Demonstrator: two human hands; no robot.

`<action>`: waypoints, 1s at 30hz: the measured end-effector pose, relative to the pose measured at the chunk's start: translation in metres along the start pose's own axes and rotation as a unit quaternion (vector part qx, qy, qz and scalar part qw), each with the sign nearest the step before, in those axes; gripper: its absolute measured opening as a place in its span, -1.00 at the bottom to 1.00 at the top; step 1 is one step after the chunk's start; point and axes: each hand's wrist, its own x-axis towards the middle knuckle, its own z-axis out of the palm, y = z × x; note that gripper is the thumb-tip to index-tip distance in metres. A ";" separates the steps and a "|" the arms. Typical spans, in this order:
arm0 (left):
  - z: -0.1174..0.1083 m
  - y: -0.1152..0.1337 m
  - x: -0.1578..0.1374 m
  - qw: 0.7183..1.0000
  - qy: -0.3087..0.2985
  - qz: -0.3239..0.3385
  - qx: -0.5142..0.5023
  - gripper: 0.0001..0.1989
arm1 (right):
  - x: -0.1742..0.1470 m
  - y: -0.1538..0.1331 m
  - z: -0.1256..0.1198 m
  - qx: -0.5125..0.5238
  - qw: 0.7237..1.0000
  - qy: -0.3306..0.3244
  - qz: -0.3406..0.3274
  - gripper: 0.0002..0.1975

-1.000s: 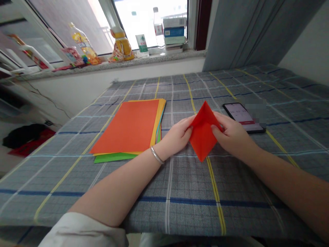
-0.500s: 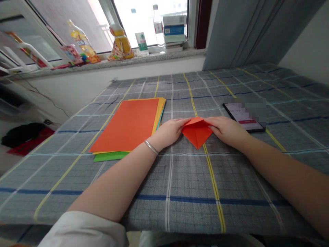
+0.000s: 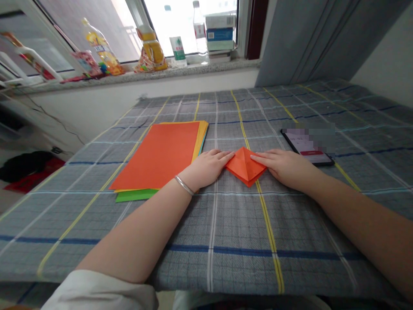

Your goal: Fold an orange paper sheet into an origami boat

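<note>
Folding stage of a square-cornered, red-orange piece of folded paper (image 3: 246, 165), seen from above. The paper lies low on the surface covered with grey, plaid-patterned cloth (image 3: 241, 228), between the two hands, one corner pointing toward the person. A crease runs down its middle, and two layers show, slightly apart, along its near edges. The bare left hand (image 3: 208, 168), with a silver metal bangle (image 3: 183, 185) at its wrist, lays extended fingers on the paper's left corner; the bare right hand (image 3: 288, 167) does likewise at the right corner, its foremost finger reaching onto the upper face. Whether either thumb pinches from below cannot be told.

The step in hand is judged to be the flattening of a fold. The next move would call for even pressure outward from the central crease, with the near edges brought into line so that the layers do not set askew.

Compared with the earliest frame, in which the paper stood raised as a tall diamond with thumbs on its near face, it is now lowered, and the open pocket of the middle frame no longer shows. The stack of orange, yellow and green paper sheets (image 3: 161, 155) and the black-edged rectangular phone (image 3: 311, 157) remain in place.
</note>
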 end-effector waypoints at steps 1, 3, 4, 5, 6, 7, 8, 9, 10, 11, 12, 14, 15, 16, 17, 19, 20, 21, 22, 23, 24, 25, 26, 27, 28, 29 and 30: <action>0.000 0.000 0.000 1.000 -0.008 0.000 0.001 -0.51 | 0.000 0.000 0.000 -0.003 1.000 -0.003 -0.002 -0.49; -0.002 0.001 -0.001 1.000 -0.031 -0.005 0.001 -0.50 | -0.001 0.000 -0.001 -0.006 1.000 -0.008 -0.005 -0.49; -0.003 0.002 -0.001 0.999 -0.047 -0.012 -0.002 -0.49 | -0.002 0.001 0.000 -0.004 1.000 -0.010 -0.007 -0.48; -0.005 0.003 -0.002 0.997 -0.067 -0.022 -0.007 -0.48 | -0.002 0.001 0.000 -0.001 1.000 -0.010 -0.007 -0.48; -0.006 0.005 -0.002 0.995 -0.088 -0.035 -0.016 -0.46 | -0.002 0.002 0.001 0.005 1.000 -0.011 -0.006 -0.48; -0.008 0.007 -0.002 0.992 -0.109 -0.050 -0.028 -0.44 | -0.003 0.003 0.002 0.014 1.000 -0.010 -0.003 -0.48; -0.008 0.010 -0.002 0.989 -0.125 -0.066 -0.040 -0.41 | -0.003 0.004 0.003 0.024 1.000 -0.009 0.000 -0.48; -0.008 0.013 -0.002 0.987 -0.133 -0.079 -0.050 -0.38 | -0.003 0.004 0.004 0.036 0.999 -0.007 0.005 -0.48; -0.007 0.015 -0.001 0.986 -0.133 -0.090 -0.055 -0.36 | -0.003 0.005 0.005 0.047 0.999 -0.005 0.009 -0.47; -0.006 0.017 -0.001 0.985 -0.130 -0.096 -0.055 -0.34 | -0.004 0.005 0.006 0.058 0.998 -0.003 0.013 -0.46; -0.005 0.019 0.000 0.985 -0.128 -0.100 -0.052 -0.33 | -0.004 0.006 0.006 0.067 0.998 -0.003 0.017 -0.45; -0.002 0.023 0.000 0.985 -0.129 -0.105 -0.044 -0.31 | -0.004 0.005 0.005 0.082 0.996 -0.007 0.022 -0.42; -0.002 0.024 0.000 0.985 -0.130 -0.108 -0.042 -0.31 | -0.005 0.005 0.005 0.087 0.996 -0.011 0.025 -0.40; -0.002 0.026 0.001 0.984 -0.132 -0.110 -0.040 -0.32 | -0.005 0.004 0.004 0.091 0.995 -0.015 0.029 -0.40; -0.002 0.028 0.001 0.984 -0.132 -0.110 -0.038 -0.34 | -0.005 0.003 0.003 0.098 0.994 -0.019 0.033 -0.40; -0.003 0.031 0.001 0.985 -0.125 -0.111 -0.034 -0.38 | -0.004 0.002 0.002 0.117 0.992 -0.022 0.048 -0.44; -0.004 0.033 0.001 0.986 -0.120 -0.111 -0.033 -0.40 | -0.004 0.002 0.002 0.130 0.989 -0.021 0.060 -0.46; -0.004 0.035 0.001 0.987 -0.113 -0.109 -0.032 -0.40 | -0.004 0.002 0.002 0.143 0.987 -0.018 0.073 -0.47; -0.003 0.037 0.002 0.988 -0.107 -0.107 -0.032 -0.39 | -0.003 0.002 0.002 0.156 0.984 -0.017 0.086 -0.47; -0.003 0.039 0.002 0.989 -0.100 -0.102 -0.030 -0.38 | -0.003 0.002 0.002 0.166 0.981 -0.015 0.097 -0.47; -0.002 0.041 0.003 0.990 -0.095 -0.097 -0.028 -0.38 | -0.002 0.003 0.003 0.175 0.979 -0.012 0.106 -0.46; -0.001 0.042 0.004 0.991 -0.091 -0.090 -0.026 -0.37 | -0.002 0.004 0.004 0.180 0.977 -0.010 0.112 -0.46; 0.000 0.043 0.004 0.992 -0.087 -0.084 -0.025 -0.37 | -0.001 0.005 0.005 0.181 0.977 -0.009 0.115 -0.47; 0.002 0.044 0.005 0.993 -0.084 -0.079 -0.024 -0.37 | -0.001 0.005 0.006 0.179 0.977 -0.005 0.117 -0.48; 0.003 0.044 0.006 0.994 -0.081 -0.074 -0.025 -0.37 | -0.001 0.006 0.008 0.177 0.977 -0.002 0.116 -0.50; 0.004 0.044 0.006 0.994 -0.079 -0.069 -0.026 -0.37 | -0.001 0.006 0.010 0.173 0.979 0.002 0.111 -0.51; 0.004 0.044 0.006 0.995 -0.075 -0.064 -0.029 -0.38 | -0.001 0.006 0.011 0.170 0.980 0.005 0.105 -0.52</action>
